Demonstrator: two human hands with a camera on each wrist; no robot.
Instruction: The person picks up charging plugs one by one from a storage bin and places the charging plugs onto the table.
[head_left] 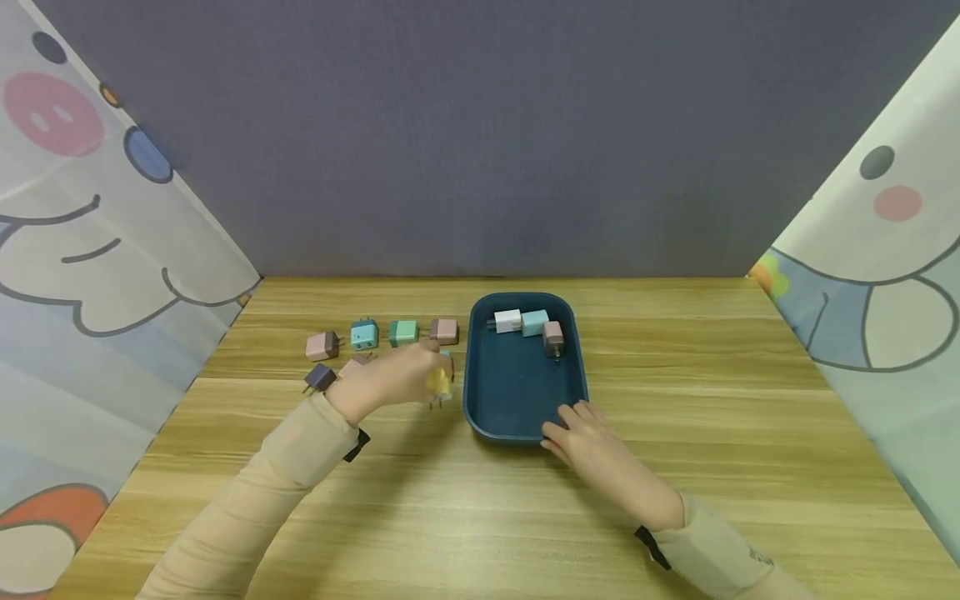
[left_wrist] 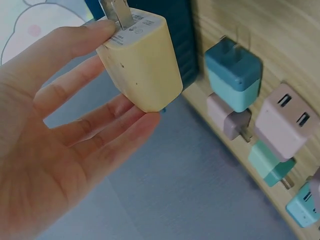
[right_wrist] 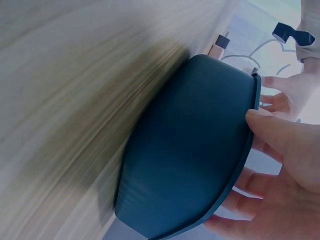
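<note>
My left hand [head_left: 396, 372] pinches a yellow charger plug [left_wrist: 145, 65] between thumb and fingers, its metal prongs pointing up past the thumb in the left wrist view. In the head view the charger is off the table, just left of the dark blue bin [head_left: 517, 408]. My right hand [head_left: 596, 446] grips the bin's near right rim, with the thumb [right_wrist: 265, 120] against the outside wall and the fingers over the edge. Inside the bin, near its far end, lie a white charger [head_left: 507, 321], a light blue charger [head_left: 535, 322] and a pink-and-brown charger [head_left: 553, 337].
Left of the bin, several chargers lie on the wooden table [head_left: 697, 358]: a pink one [head_left: 322, 346], a blue one [head_left: 364, 335], a green one [head_left: 403, 332], another pink one [head_left: 444, 331] and a dark one [head_left: 320, 377]. A grey wall [head_left: 495, 150] stands behind.
</note>
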